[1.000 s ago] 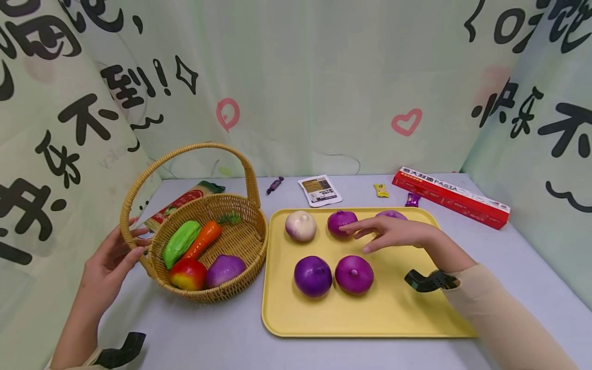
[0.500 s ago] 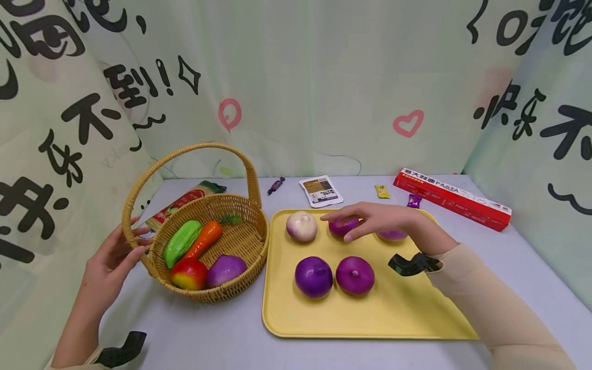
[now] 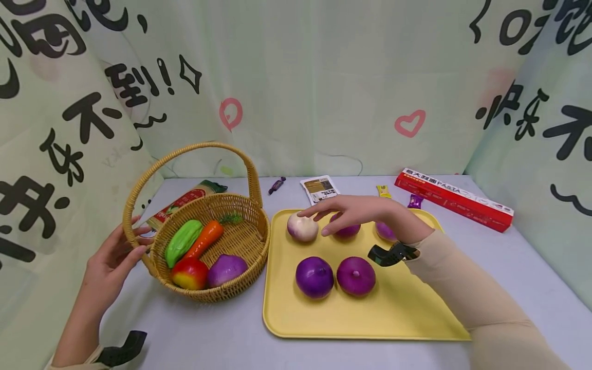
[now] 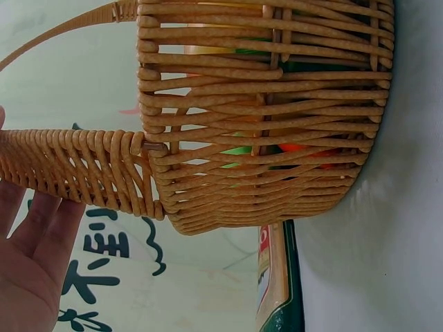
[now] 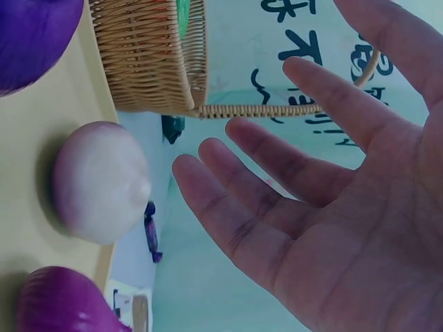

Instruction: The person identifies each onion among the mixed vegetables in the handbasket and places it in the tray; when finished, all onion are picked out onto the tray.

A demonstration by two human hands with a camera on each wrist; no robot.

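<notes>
My left hand (image 3: pixel 108 267) holds the wicker basket (image 3: pixel 256 275) by the base of its handle (image 4: pixel 76 166), fingers on one side and thumb on the other. Inside the basket lie a green bumpy vegetable (image 3: pixel 182 242), a carrot (image 3: pixel 203 240), a red-yellow fruit (image 3: pixel 190 274) and a purple onion (image 3: pixel 227 270). Over the yellow tray (image 3: pixel 370 321) my right hand (image 3: pixel 356 210) hovers with fingers spread, its fingertips above a whitish onion (image 3: pixel 302 228). In the right wrist view its palm holds nothing. Several purple onions (image 3: pixel 356 276) sit on the tray, the rear ones partly hidden by this hand.
A patterned packet (image 3: pixel 185 200) lies behind the basket. Along the back are a wrapped candy (image 3: pixel 277 185), a white pouch (image 3: pixel 319 189), a yellow packet (image 3: pixel 383 191), a purple candy (image 3: pixel 415 201) and a long red box (image 3: pixel 453 198). Printed curtains (image 3: pixel 296 92) enclose the table.
My right hand has moved left across the tray, from the rear purple onions to above the whitish one. My left hand and the basket have stayed in place.
</notes>
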